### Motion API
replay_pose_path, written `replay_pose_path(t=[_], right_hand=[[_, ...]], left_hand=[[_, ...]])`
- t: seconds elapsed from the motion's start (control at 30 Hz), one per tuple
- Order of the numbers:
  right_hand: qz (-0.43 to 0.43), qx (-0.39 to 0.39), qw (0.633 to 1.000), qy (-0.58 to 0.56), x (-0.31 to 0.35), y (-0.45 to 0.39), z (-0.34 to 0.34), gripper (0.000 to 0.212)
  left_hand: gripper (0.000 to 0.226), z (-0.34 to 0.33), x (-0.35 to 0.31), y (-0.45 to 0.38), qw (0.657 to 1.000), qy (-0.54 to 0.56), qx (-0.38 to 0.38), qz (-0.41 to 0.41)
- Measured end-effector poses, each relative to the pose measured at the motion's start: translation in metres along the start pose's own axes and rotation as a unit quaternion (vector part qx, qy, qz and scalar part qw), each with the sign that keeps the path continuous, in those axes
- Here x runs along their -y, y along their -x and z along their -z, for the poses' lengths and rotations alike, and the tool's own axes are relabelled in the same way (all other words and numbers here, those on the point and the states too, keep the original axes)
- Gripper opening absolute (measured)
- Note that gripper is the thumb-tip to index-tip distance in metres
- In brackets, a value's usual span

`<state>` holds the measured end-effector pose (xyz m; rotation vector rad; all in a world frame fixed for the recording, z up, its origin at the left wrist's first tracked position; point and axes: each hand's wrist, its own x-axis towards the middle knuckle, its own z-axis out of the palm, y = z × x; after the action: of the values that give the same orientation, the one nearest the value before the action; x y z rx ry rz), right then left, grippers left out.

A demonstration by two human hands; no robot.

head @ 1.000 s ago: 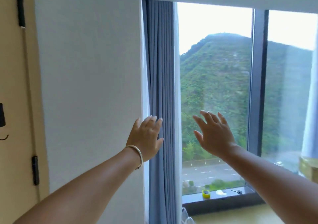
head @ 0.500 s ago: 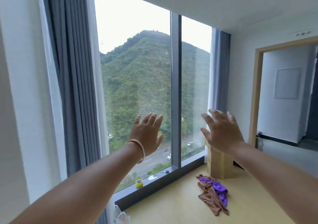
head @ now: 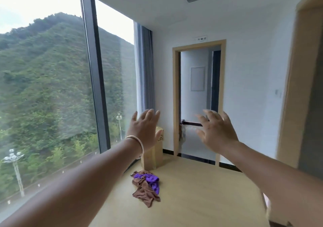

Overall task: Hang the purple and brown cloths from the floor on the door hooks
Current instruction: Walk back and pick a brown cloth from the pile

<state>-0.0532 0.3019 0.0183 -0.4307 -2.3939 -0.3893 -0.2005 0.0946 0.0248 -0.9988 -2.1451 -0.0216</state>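
A crumpled brown cloth (head: pixel 145 191) lies on the light wooden floor near the window, with a purple cloth (head: pixel 151 179) bunched on top of it. Both my arms are stretched out in front of me at chest height. My left hand (head: pixel 146 129), with a bangle on its wrist, is spread and holds nothing. My right hand (head: pixel 216 130) is also spread and empty. Both hands are well above the cloths and apart from them. No door hooks are in view.
A tall cardboard box (head: pixel 154 153) stands in the corner just behind the cloths. A floor-to-ceiling window (head: pixel 52 87) runs along the left, with a grey curtain (head: pixel 145 69) at its end. An open doorway (head: pixel 199 101) is ahead, and a wooden door frame (head: pixel 295 87) is at the right.
My view has swung right, from the wall and curtain past the window to the room's corner. The cloths, box and doorway have come into view. Both hands stay raised and spread.
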Motion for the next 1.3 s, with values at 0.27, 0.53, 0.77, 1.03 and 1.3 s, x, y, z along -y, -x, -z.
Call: replay_pose_path(t=[0.27, 0.53, 0.77, 1.03, 1.3], right_hand=[[-0.085, 0.047, 0.993, 0.062, -0.1, 0.019, -0.029, 0.056], [-0.126, 0.073, 0.984, 0.107, -0.152, 0.0, -0.076, 0.055], [-0.157, 0.087, 0.975, 0.134, -0.192, -0.062, -0.141, 0.054], [-0.177, 0.097, 0.968, 0.15, -0.224, -0.147, -0.22, 0.053], [-0.183, 0.111, 0.967, 0.141, -0.261, -0.198, -0.292, 0.053]], left_hand=[[0.069, -0.053, -0.094, -0.066, 0.995, 0.063, -0.004, -0.075], [0.069, -0.116, -0.14, -0.138, 0.989, 0.091, -0.017, -0.115], [0.068, -0.196, -0.15, -0.223, 0.984, 0.124, -0.011, -0.131], [0.068, -0.286, -0.14, -0.324, 0.98, 0.142, -0.015, -0.138], [0.068, -0.358, -0.155, -0.387, 0.977, 0.154, 0.005, -0.145]])
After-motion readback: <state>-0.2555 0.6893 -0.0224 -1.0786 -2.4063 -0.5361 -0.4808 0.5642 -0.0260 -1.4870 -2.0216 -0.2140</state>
